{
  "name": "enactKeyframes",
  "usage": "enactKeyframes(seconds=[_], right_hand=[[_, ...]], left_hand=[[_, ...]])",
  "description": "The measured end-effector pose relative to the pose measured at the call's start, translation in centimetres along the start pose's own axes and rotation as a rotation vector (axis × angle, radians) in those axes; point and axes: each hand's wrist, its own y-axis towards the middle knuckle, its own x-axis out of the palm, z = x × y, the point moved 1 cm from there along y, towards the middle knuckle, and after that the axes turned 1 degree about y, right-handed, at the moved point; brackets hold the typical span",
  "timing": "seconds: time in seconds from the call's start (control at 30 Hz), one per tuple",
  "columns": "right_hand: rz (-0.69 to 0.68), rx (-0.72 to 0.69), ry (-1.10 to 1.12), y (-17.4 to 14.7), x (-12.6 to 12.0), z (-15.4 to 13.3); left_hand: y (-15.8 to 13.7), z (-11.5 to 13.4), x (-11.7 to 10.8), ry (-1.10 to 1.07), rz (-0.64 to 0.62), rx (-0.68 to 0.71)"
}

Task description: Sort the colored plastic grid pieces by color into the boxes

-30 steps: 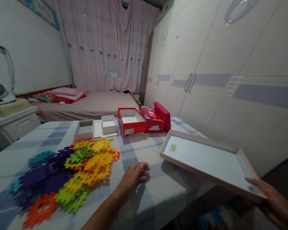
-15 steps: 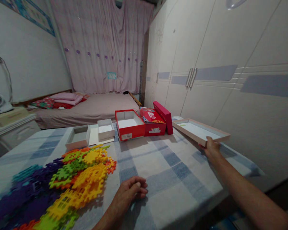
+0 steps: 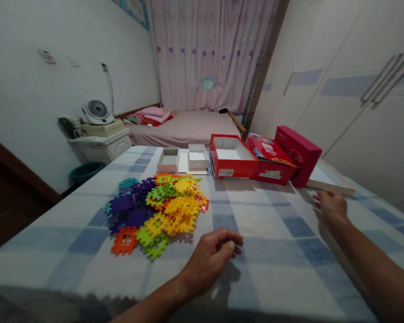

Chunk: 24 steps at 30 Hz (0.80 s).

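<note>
My left hand (image 3: 212, 253) is over the checked cloth with fingers loosely curved, holding nothing, right of a pile of plastic interlocking tiles (image 3: 180, 211). The tiles are yellow, green, orange, purple and teal. My right hand (image 3: 332, 207) is at the front edge of a shallow pale box lid (image 3: 330, 185), its fingers loosely apart and not gripping it. That lid lies on the table, partly hidden behind a magenta box (image 3: 298, 154) standing on its side. Left of the magenta box are a closed red box (image 3: 272, 170) and an open red box (image 3: 234, 168) with a white inside.
Two small pale open boxes, a left one (image 3: 168, 167) and a right one (image 3: 198, 161), stand behind the tiles with flat white card (image 3: 183, 165) beside them. A wardrobe (image 3: 343, 80) borders the right side. Beyond the table are a bed (image 3: 202, 125) and a fan (image 3: 98, 112).
The pale lid was held raised and tilted in my right hand; now it lies on the table behind the magenta box, released. The camera has turned left.
</note>
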Motion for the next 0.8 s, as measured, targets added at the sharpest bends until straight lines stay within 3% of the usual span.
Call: enactKeyframes(seconds=[0.07,0.2,0.3,0.43,0.5,0.57,0.67,0.8], right_hand=[[-0.075,0.050,0.115,-2.5,1.3,-0.6],[-0.360,-0.070,0.269,-6.9,4.8,-2.8],[-0.409,-0.184,0.254,-9.1,7.5,-3.3],[-0.396,-0.247,0.178,-10.8,9.6,-2.4],[-0.407,-0.347,0.071,-11.2,9.9,-2.0],[-0.424,-0.445,-0.042,-11.4,9.9,-1.9],[-0.436,-0.483,-0.137,-11.9,9.7,-2.4],[-0.585,-0.584,-0.098,-14.4,10.2,-4.0]], left_hand=[[-1.3,1.4,-3.2,0.141,0.187,0.192],[-2.7,2.4,-13.2,0.620,0.797,0.485],[-3.4,1.0,-21.0,0.955,1.044,0.411],[-4.0,-2.6,-28.1,1.068,1.089,0.068],[-3.8,-3.9,-29.6,0.945,1.086,-0.107],[-3.5,-4.2,-29.5,0.845,1.047,-0.179],[-2.7,-3.3,-27.8,0.752,0.954,-0.087],[-1.9,-1.8,-25.1,0.751,0.979,0.058]])
